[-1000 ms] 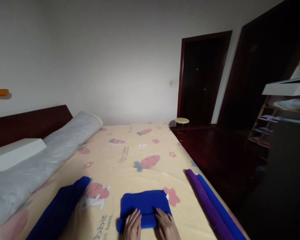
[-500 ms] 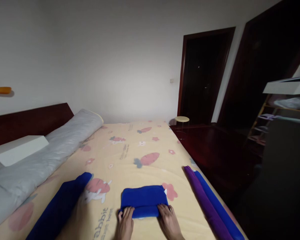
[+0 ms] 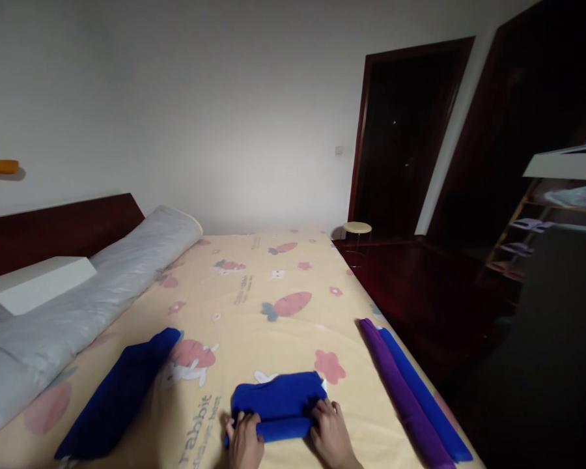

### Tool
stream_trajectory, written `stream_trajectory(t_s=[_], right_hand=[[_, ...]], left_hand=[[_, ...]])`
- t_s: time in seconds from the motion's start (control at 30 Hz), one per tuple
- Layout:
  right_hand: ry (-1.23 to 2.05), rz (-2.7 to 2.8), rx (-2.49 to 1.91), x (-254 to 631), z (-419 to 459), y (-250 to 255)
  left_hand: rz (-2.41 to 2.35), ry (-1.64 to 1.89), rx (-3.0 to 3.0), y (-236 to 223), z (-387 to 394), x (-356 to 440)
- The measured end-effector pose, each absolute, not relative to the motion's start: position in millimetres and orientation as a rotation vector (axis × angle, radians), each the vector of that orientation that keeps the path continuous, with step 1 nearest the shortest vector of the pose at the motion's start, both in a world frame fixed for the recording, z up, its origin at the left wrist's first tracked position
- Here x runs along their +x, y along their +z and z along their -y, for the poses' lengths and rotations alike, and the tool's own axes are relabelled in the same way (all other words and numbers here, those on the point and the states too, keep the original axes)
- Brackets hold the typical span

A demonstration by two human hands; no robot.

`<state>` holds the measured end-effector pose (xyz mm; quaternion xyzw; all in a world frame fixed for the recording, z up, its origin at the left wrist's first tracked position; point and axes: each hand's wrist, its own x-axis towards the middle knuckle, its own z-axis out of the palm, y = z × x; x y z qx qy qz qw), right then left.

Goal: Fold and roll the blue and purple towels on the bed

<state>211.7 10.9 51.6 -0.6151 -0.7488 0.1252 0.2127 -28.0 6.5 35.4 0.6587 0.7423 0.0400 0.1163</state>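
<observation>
A blue cloth (image 3: pixel 279 395), perhaps a towel, lies on the bed in front of me, its near edge rolled over into a thick band. My left hand (image 3: pixel 247 438) grips the left end of that roll with curled fingers. At the roll's right end, my right hand (image 3: pixel 331 431) has its fingers bent around the fabric. A small white tag shows at the cloth's right far corner. Some of the fingertips are hidden in the folds.
A dark blue cloth (image 3: pixel 120 394) lies to the left. A purple rolled cloth (image 3: pixel 403 394) and a blue rolled cloth (image 3: pixel 427 395) lie along the bed's right edge. A grey rolled bundle (image 3: pixel 112 286) and a white box (image 3: pixel 43 284) sit by the headboard (image 3: pixel 68 225). Beyond stands a stool (image 3: pixel 357 227).
The blue cloth has been drawn slightly toward me, and its far edge is now wavy. Both hands still hold the rolled edge. The camera view has shifted a little.
</observation>
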Motion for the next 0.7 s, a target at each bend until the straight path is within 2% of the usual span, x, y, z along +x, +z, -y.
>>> stream_trajectory(t_s=[0.17, 0.3, 0.43, 0.57, 0.7], right_hand=[[0.260, 2.052, -1.844, 198.6, -17.9, 40.6], [0.229, 2.015, -1.881, 192.2, -24.7, 37.8], [0.287, 2.027, -1.653, 180.8, -23.5, 41.5], [0.401, 2.202, -1.349, 162.8, -18.2, 31.1], [0.350, 2.333, -1.291, 165.4, -21.9, 13.0]], left_hand=[[-2.196, 0.007, 1.951, 23.4, -12.5, -23.0], [-2.200, 0.122, 1.973, 21.6, -17.2, -16.6], [-2.057, 0.339, 2.070, 17.6, -17.6, -8.3], [-1.921, 0.386, 2.133, 6.8, -14.3, 1.3], [-1.898, 0.407, 2.204, -0.4, -12.3, -8.9]])
